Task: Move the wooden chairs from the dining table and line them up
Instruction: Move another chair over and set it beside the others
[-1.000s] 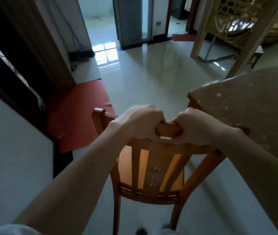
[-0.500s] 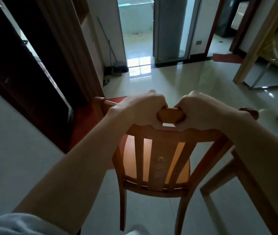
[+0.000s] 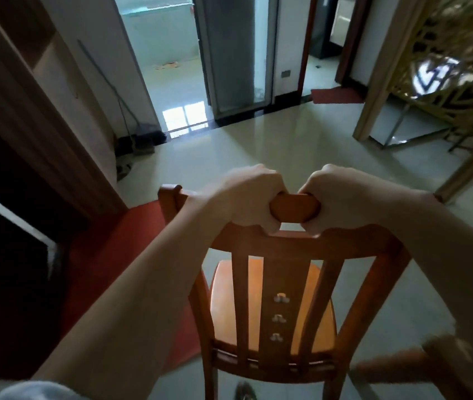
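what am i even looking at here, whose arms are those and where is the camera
There is no machine here. The arms belong to a person wearing a wide-angle camera on the head, so you see what they see, looking forward and down; the wide lens bends the edges.

The left hand and the right hand are both closed over the top rail of an orange-brown wooden chair with a slatted back, one on each side of its middle. You view the chair from behind, looking through the slats onto its seat.

Under it is a shiny pale tiled floor. A red mat lies on the left by a dark doorway, and a broom leans on the far wall. The blurred wooden piece at lower right cannot be identified.
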`<act>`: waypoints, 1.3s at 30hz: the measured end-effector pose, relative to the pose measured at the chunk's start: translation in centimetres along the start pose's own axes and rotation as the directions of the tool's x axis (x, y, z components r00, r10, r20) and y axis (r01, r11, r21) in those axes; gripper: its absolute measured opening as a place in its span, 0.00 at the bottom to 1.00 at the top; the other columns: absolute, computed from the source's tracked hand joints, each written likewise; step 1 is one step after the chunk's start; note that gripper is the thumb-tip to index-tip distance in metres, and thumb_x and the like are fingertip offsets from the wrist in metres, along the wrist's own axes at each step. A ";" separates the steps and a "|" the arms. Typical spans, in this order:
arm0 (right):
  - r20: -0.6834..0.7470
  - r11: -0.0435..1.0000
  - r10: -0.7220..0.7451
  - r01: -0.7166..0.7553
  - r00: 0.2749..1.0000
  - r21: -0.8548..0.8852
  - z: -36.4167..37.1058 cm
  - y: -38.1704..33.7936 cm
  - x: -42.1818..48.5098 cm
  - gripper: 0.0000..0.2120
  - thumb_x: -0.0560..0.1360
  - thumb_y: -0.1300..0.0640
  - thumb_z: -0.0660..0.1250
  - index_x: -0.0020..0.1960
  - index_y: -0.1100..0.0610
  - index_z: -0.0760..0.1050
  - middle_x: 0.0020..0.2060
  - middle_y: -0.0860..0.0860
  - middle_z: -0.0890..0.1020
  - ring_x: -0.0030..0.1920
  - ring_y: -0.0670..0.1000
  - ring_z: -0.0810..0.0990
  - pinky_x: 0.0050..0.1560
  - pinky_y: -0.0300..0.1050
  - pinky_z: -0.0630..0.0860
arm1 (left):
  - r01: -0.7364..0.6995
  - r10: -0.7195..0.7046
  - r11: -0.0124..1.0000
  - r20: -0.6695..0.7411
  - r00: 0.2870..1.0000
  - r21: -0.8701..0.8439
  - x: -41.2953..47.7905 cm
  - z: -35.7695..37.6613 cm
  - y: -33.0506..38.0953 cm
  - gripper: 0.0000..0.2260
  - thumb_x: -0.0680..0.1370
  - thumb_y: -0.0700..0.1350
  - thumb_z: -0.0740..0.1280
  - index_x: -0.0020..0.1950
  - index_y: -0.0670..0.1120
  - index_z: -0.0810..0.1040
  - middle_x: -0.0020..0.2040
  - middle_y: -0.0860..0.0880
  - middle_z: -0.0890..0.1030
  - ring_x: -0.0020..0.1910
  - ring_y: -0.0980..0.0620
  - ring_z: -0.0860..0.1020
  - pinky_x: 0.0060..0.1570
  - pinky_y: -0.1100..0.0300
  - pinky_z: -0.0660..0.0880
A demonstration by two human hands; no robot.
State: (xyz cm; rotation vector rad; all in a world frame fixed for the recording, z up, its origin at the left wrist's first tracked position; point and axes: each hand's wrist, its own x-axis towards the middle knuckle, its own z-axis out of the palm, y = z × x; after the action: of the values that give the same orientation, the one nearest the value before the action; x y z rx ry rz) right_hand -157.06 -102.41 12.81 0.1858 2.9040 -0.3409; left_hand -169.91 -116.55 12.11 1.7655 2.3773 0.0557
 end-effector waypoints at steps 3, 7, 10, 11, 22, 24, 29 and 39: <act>-0.018 0.995 0.096 -0.096 0.995 0.031 -2.2 4.3 2.9 0.11 0.65 0.51 0.79 0.33 0.43 0.77 0.32 0.44 0.81 0.32 0.47 0.82 0.39 0.49 0.82 | -0.111 0.111 0.994 0.006 0.994 0.024 7.2 -0.9 -2.0 0.08 0.68 0.53 0.77 0.44 0.55 0.83 0.36 0.56 0.80 0.35 0.54 0.78 0.34 0.61 0.71; -0.022 0.981 0.190 -0.189 0.981 0.044 -3.8 9.9 6.4 0.08 0.67 0.53 0.80 0.41 0.45 0.82 0.35 0.44 0.83 0.35 0.46 0.83 0.43 0.51 0.84 | -0.180 0.180 0.984 0.000 0.984 -0.013 17.0 -1.3 -4.3 0.12 0.72 0.51 0.78 0.48 0.56 0.76 0.39 0.56 0.73 0.39 0.52 0.75 0.35 0.63 0.67; -0.040 0.957 0.280 -0.276 0.959 0.088 -5.0 15.7 9.6 0.09 0.67 0.52 0.80 0.45 0.47 0.84 0.35 0.43 0.83 0.36 0.44 0.83 0.44 0.50 0.84 | -0.270 0.270 0.963 0.005 0.963 0.019 24.6 -2.2 -5.4 0.12 0.72 0.51 0.77 0.47 0.56 0.75 0.36 0.59 0.71 0.37 0.53 0.73 0.31 0.65 0.62; -0.053 0.950 0.302 -0.297 0.952 0.093 -5.2 17.3 10.4 0.09 0.67 0.52 0.80 0.46 0.47 0.85 0.34 0.43 0.83 0.35 0.43 0.82 0.44 0.49 0.84 | -0.303 0.303 0.952 0.000 0.953 0.049 26.5 -2.4 -5.6 0.11 0.70 0.53 0.77 0.45 0.56 0.76 0.34 0.59 0.73 0.35 0.55 0.74 0.29 0.65 0.63; -0.087 0.858 0.512 -0.506 0.854 0.081 -11.2 35.6 18.4 0.08 0.68 0.51 0.77 0.47 0.48 0.84 0.38 0.44 0.82 0.41 0.47 0.81 0.47 0.49 0.81 | -0.569 0.568 0.819 0.031 0.822 0.080 51.0 -6.2 -5.3 0.07 0.69 0.55 0.76 0.41 0.56 0.81 0.30 0.60 0.73 0.29 0.62 0.72 0.28 0.63 0.64; -0.106 0.837 0.547 -0.541 0.830 0.085 -12.3 39.8 19.8 0.10 0.67 0.50 0.78 0.47 0.47 0.83 0.37 0.44 0.81 0.41 0.48 0.81 0.44 0.49 0.80 | -0.617 0.615 0.784 0.048 0.787 0.074 56.4 -6.6 -5.1 0.06 0.70 0.54 0.76 0.42 0.56 0.82 0.29 0.61 0.72 0.28 0.63 0.71 0.29 0.65 0.64; -0.109 0.736 0.676 -0.663 0.728 0.137 -14.8 49.3 22.5 0.11 0.66 0.49 0.79 0.44 0.45 0.78 0.36 0.43 0.78 0.38 0.46 0.79 0.38 0.46 0.75 | -0.696 0.693 0.718 0.088 0.716 0.014 69.1 -7.0 -3.2 0.15 0.68 0.51 0.77 0.31 0.58 0.70 0.29 0.58 0.75 0.29 0.59 0.75 0.30 0.58 0.74; -0.085 0.469 0.881 -0.841 0.465 0.268 -16.9 66.5 18.3 0.09 0.65 0.46 0.78 0.42 0.43 0.80 0.30 0.40 0.77 0.30 0.40 0.76 0.32 0.40 0.67 | -0.906 0.894 0.422 0.151 0.421 0.026 89.4 -7.6 9.6 0.11 0.68 0.55 0.77 0.39 0.60 0.74 0.30 0.60 0.72 0.29 0.63 0.71 0.29 0.62 0.63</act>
State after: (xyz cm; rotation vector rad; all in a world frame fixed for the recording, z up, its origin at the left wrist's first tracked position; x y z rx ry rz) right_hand -168.15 -32.28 10.50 1.7642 2.4753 -0.4024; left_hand -187.06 -28.04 10.02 2.7902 1.0494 -0.0334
